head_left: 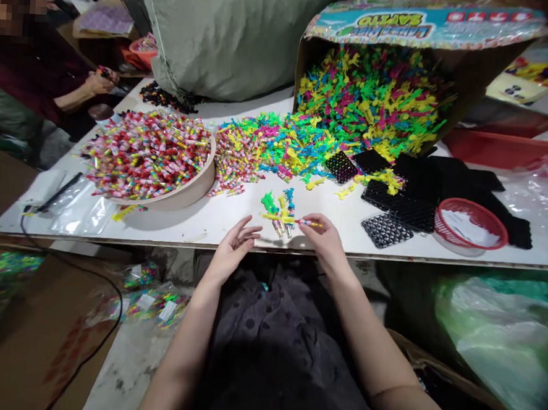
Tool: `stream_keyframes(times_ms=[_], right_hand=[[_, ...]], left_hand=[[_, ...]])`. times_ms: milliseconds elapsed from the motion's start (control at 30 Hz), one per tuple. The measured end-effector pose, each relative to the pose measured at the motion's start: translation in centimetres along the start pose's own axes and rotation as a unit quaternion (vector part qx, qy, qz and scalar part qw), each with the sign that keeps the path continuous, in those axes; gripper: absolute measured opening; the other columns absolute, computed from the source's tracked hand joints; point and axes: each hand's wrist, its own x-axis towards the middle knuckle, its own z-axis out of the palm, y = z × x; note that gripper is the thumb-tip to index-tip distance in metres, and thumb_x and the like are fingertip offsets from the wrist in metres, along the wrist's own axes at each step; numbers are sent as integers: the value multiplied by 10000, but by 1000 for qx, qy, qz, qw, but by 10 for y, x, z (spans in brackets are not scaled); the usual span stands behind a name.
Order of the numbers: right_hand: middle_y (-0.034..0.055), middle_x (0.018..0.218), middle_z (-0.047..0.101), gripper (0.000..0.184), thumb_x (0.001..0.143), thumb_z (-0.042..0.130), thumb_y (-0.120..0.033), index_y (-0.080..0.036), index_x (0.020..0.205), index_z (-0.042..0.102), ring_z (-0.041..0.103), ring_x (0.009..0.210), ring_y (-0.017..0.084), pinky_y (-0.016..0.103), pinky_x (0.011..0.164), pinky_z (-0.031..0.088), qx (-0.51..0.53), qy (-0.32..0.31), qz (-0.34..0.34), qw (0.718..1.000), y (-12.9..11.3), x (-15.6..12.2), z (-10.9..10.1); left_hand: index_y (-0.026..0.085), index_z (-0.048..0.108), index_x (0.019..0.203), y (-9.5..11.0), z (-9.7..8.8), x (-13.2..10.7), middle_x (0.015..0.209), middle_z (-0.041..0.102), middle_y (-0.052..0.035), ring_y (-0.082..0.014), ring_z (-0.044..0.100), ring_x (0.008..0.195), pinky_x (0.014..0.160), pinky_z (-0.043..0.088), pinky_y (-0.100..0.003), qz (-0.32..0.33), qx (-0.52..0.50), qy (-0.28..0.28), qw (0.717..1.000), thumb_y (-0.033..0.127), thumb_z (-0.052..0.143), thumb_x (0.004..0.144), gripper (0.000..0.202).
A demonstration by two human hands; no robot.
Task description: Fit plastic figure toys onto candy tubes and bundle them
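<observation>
My right hand (321,236) pinches a small toy tube (310,223) with pink wrapping; a yellow plastic figure (276,217) extends from its left end. Opposite it, my left hand (237,243) is held with its fingers apart and nothing in them. Between the hands, on the white table (235,224), lie a few similar pieces, among them a green figure (268,201) and a blue figure (290,197) with clear-ended tubes below them. The held piece partly covers these.
A beige basin (196,188) heaped with wrapped tubes stands left. Loose colourful figures (300,145) spill from a cardboard box (466,99) behind. At right are black trays (386,229) and a red basket (498,222) holding white paper. Another person's hand (100,82) shows far left.
</observation>
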Motion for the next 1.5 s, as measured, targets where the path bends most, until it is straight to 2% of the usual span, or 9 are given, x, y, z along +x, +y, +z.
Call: stream_keyframes(times_ms=[200, 433, 667, 833, 1000, 1167, 1300, 1433, 1500], right_hand=[[53, 729, 616, 222, 671, 626, -353, -161, 779, 601, 526, 704, 188, 316, 676, 404, -334, 170, -84, 923, 42, 35, -54], [64, 803, 640, 238, 786, 482, -345, -184, 876, 633, 524, 767, 218, 355, 760, 372, -469, 47, -166, 866, 42, 46, -42], [101, 1245, 516, 435, 743, 390, -93, -166, 1135, 564, 424, 1089, 266, 402, 893, 312, -607, 7, -212, 766, 17, 134, -39], [125, 1099, 577, 347, 776, 450, -173, -178, 1087, 606, 457, 1002, 276, 409, 846, 335, -672, 11, -163, 723, 20, 140, -47], [118, 960, 601, 248, 793, 477, -287, -149, 943, 618, 517, 875, 238, 391, 790, 396, -517, 51, -167, 838, 6, 95, -58], [20, 900, 606, 204, 822, 499, -381, -228, 933, 577, 564, 689, 144, 330, 744, 451, -154, -70, -51, 984, -12, 31, 16], [-21, 741, 598, 172, 776, 588, -364, -225, 878, 585, 566, 633, 122, 259, 632, 461, -115, -262, 65, 956, -9, 4, 88], [1, 830, 633, 278, 727, 640, -338, -207, 970, 607, 565, 714, 132, 260, 674, 459, -215, -463, 41, 859, -2, 30, 124], [23, 896, 642, 289, 747, 610, -321, -199, 1009, 607, 569, 733, 140, 276, 696, 461, -286, -452, -25, 844, 6, 58, 138]], left_hand=[[219, 635, 1037, -34, -46, 43, 1122, 619, -86, -228, 493, 1116, 1006, 320, -418, 133, 366, 92, 917, 268, 516, 785, 283], [217, 613, 1073, -39, -63, 92, 1284, 496, -72, -262, 364, 1210, 1016, 267, -450, 153, 534, 150, 818, 192, 428, 803, 329], [251, 613, 1061, -38, -62, 85, 1278, 499, -49, -267, 359, 1190, 981, 289, -449, 146, 518, 138, 831, 209, 451, 801, 309], [263, 614, 1039, -39, -71, 86, 1227, 537, -39, -238, 389, 1168, 1013, 274, -445, 160, 436, 180, 867, 229, 463, 806, 280], [234, 625, 986, -39, -65, 71, 1080, 590, -71, -200, 480, 1075, 942, 384, -374, 154, 240, 164, 944, 260, 442, 823, 246], [262, 410, 1268, -36, -13, 26, 1214, 528, -89, -204, 502, 1086, 910, 404, -359, 115, 81, 83, 987, 236, 645, 703, 613], [251, 468, 1224, -33, 3, -2, 1138, 568, -82, -191, 548, 1025, 900, 425, -330, 60, -39, 128, 989, 251, 667, 696, 564], [193, 641, 918, -36, -30, -16, 911, 615, -48, -162, 582, 875, 821, 456, -289, 32, -50, 259, 964, 277, 611, 745, 194], [189, 654, 859, -40, -49, -22, 876, 613, -35, -157, 576, 861, 827, 449, -284, 33, -29, 289, 956, 269, 638, 716, 165]])
